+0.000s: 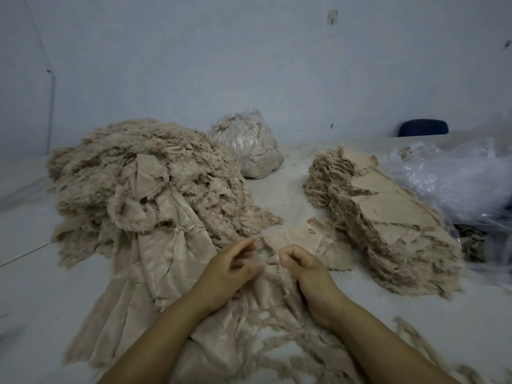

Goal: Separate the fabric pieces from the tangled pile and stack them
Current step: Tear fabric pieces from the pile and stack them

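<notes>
Two bare forearms reach in from the bottom edge over a spread of beige fabric (pixel 155 273) with frayed, stringy edges. Left hand (pixel 232 266) hovers with fingers loosely curled; whether they pinch any thread is unclear, since the fingertips are blurred. Right hand (pixel 300 263) has its fingers curled inward, the thumb and forefinger pinching at the frayed edge of a small fabric piece (pixel 299 239) lying just ahead of both hands.

One tangled pile (pixel 144 178) rises to the left, a fluffy heap of beige scraps with ragged, woolly fringes and a few smooth, slightly shiny panels draped down its front toward the forearms. One stack (pixel 385 217) of separated pieces lies to the right, flat roughly rectangular cuts layered in a long, leaning row, the edges fuzzy.

Behind, between pile and stack, stands one clear plastic bag (pixel 246 148) stuffed with similar beige scraps. Crumpled clear plastic sheeting (pixel 454 178) lies at the far right, touching the stack. All rest on a pale grey table (pixel 36 286).
</notes>
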Demonstrator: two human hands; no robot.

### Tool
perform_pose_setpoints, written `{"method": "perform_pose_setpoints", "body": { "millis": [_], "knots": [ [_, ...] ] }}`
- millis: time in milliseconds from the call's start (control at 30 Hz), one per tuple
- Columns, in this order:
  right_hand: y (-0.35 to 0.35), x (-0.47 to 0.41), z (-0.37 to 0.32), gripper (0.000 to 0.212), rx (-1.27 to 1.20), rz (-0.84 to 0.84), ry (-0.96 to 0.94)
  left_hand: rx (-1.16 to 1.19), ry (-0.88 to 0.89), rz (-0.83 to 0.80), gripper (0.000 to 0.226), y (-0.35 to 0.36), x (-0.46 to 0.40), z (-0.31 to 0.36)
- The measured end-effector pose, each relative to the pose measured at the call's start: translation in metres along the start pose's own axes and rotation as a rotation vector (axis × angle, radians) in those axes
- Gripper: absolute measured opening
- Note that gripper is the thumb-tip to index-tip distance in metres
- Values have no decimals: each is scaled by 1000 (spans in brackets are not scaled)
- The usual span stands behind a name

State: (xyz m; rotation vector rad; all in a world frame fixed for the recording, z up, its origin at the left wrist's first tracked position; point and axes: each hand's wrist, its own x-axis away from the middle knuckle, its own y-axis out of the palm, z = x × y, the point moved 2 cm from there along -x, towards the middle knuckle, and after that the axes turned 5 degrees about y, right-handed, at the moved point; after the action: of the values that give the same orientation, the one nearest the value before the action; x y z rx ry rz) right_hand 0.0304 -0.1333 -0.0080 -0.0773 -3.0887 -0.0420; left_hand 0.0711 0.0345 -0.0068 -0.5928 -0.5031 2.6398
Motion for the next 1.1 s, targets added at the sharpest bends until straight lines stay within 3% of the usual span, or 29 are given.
{"method": "perform_pose_setpoints", "body": {
  "millis": [33,100,167,233,333,400,467,600,667,733,767,900,1100],
  "knots": [
    [3,2,-1,21,-61,-46,15,16,-20,-32,44,7,0,0],
    [8,5,-2,27,-173,-109,56,75,-49,-25,43,18,-1,0],
    [9,7,-2,32,-39,-99,49,132,-23,19,32,21,0,-1],
    [10,7,0,25,94,-11,-25,143,-4,5,27,23,1,-3],
    [5,2,0,27,-3,236,-114,72,12,-57,13,27,5,0],
    [-2,-1,-1,21,-45,327,-116,57,0,30,23,26,3,2],
    [-4,-2,2,21,8,242,-83,133,-6,115,32,21,2,5],
    [-2,2,0,53,183,-22,-105,192,18,-105,46,23,7,7],
    [1,2,0,49,301,-112,-157,200,-14,-121,42,21,9,8],
    [5,5,-1,19,329,-123,-222,260,-45,-56,35,18,9,12],
    [6,5,-2,15,321,-89,-244,277,-52,0,35,17,7,14],
    [9,6,-8,24,220,-23,-284,299,-128,274,46,13,0,15],
    [12,9,-8,20,-24,67,-228,400,-328,500,50,3,-2,5]
  ]
}}
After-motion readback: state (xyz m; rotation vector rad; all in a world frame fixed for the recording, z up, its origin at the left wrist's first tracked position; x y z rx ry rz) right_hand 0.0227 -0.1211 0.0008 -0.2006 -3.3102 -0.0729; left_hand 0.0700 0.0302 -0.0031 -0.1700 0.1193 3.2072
